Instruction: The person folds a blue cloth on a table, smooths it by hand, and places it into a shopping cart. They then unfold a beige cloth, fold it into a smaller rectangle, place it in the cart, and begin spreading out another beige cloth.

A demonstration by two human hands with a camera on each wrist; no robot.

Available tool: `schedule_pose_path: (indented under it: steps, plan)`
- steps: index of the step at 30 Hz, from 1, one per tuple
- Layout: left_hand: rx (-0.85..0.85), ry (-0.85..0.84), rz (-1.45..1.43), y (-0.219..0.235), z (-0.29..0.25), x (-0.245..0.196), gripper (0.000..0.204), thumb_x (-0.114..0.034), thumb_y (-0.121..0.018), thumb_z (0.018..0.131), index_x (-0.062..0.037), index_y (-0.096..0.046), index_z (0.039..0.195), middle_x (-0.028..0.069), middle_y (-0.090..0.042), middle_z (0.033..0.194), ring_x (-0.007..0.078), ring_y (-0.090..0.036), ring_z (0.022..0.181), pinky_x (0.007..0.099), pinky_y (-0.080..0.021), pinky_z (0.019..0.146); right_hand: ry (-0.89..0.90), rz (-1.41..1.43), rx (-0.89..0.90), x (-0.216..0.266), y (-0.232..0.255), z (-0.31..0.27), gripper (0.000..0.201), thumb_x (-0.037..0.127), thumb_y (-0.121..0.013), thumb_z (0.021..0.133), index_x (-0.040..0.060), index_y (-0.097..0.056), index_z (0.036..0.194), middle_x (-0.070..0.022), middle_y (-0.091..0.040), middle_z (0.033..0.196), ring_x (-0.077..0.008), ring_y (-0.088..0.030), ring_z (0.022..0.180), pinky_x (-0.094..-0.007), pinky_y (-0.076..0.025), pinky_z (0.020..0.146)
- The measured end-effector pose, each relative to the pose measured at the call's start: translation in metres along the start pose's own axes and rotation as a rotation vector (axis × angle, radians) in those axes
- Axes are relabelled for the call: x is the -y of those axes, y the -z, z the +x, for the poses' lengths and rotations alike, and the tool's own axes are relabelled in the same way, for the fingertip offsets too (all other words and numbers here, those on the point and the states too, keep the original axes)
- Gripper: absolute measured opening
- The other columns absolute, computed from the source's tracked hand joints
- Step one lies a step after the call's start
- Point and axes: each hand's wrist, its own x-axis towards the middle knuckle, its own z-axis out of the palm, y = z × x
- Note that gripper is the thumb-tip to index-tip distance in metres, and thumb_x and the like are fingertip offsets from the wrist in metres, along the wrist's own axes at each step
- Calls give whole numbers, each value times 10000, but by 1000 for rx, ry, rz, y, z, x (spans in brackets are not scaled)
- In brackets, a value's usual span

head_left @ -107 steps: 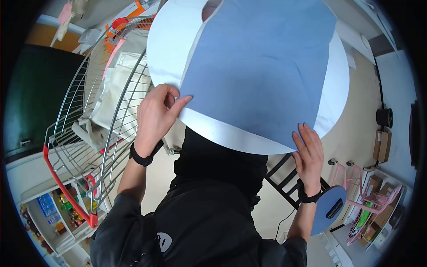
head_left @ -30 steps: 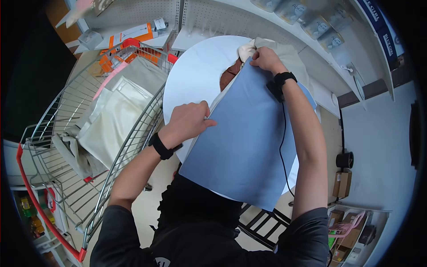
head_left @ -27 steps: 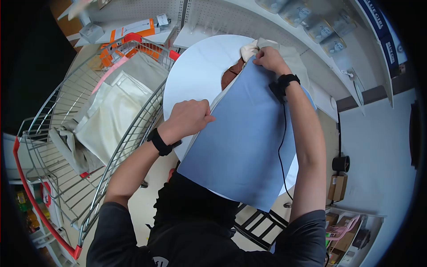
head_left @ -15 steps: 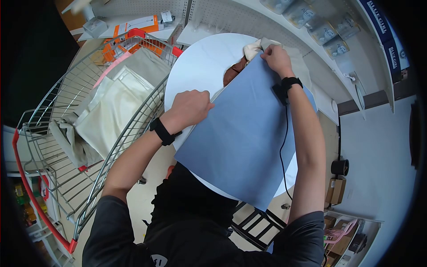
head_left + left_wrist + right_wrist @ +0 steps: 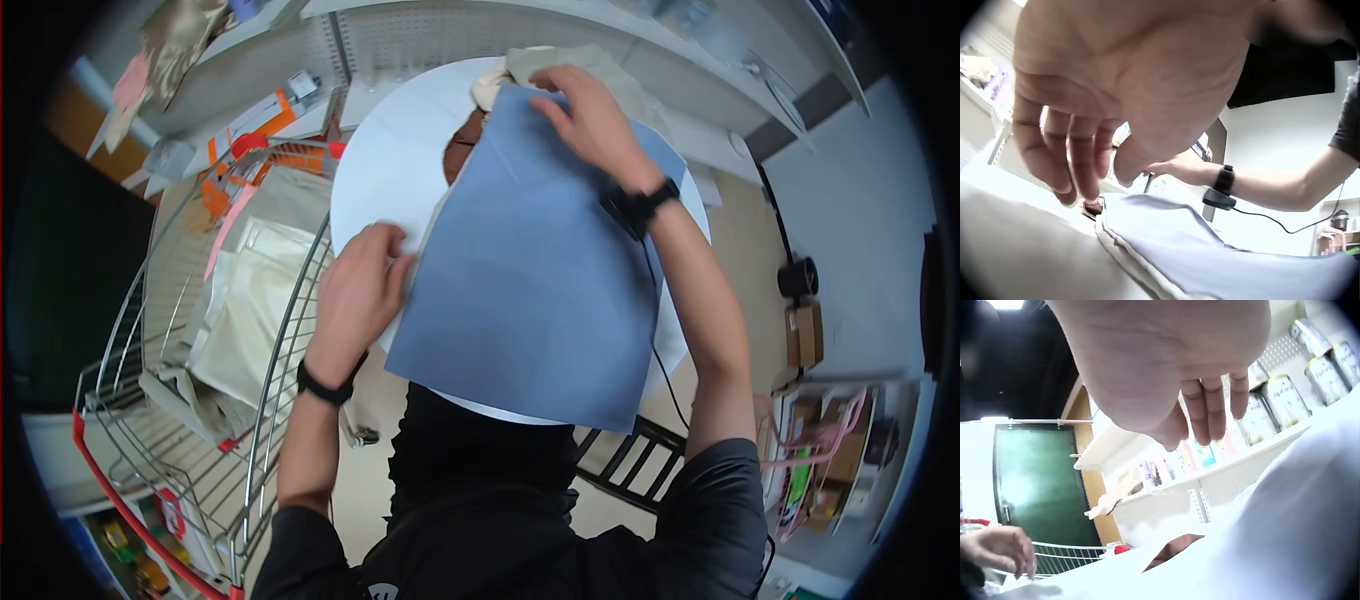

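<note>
A blue cloth (image 5: 540, 270) with a pale underside lies over a round white table (image 5: 385, 150), its near edge reaching the table's front rim. My left hand (image 5: 355, 295) hovers just left of the cloth's left edge, fingers loosely bent and holding nothing. In the left wrist view, pale layers (image 5: 1125, 253) show along that edge below the fingers. My right hand (image 5: 590, 120) is over the cloth's far end, fingers extended and nothing pinched. Past that end lies a grey-beige cloth (image 5: 590, 65) with a cream bunched part (image 5: 488, 85). A brown item (image 5: 460, 150) is partly covered by the blue cloth.
A wire shopping cart (image 5: 270, 390) with folded pale cloths (image 5: 255, 300) stands close at the left. Shelving (image 5: 450, 35) runs behind the table; cans (image 5: 1285, 400) stand on it. A black slatted chair (image 5: 635, 460) is at the front right. A cable (image 5: 660, 350) hangs from the right wrist.
At 3.6 s both hands were at the near corners; later they gripped the left edge and far corner. Now both have let go, the left hand moving left off the cloth, the right hand's fingers straightened.
</note>
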Motion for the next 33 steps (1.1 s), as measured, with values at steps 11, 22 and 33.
schedule_pose_path:
  steps: [11,22,33]
  plan:
    - [329,-486,311,-26,-109,17,659,-104,-774,843,-109,-641,1488,101,-556,1615,307,-494,1523,523,-406,1242,-291,-57,338,124,119,-332,549,415,-763,957,98,-684,1398,-119,-641,1472,-337,-611,1352,-513,-472,1135]
    - [266,-553,318,-2,-105,4,460,16,-640,893,-44,-744,1337,123,-719,1411,310,-663,1357,453,-548,1141,-218,-206,203,149,84,-398,500,-49,-634,888,151,-755,1329,3,-670,1486,-203,-592,1429,-470,-437,1216]
    - [387,-242,-79,69,-161,-34,191,-85,-684,924,-19,-804,1058,139,-813,1136,375,-725,1251,486,-544,1069,-462,315,187,198,151,-401,284,-5,-636,894,26,-800,1123,-99,-811,1165,-279,-744,1196,-482,-474,1133]
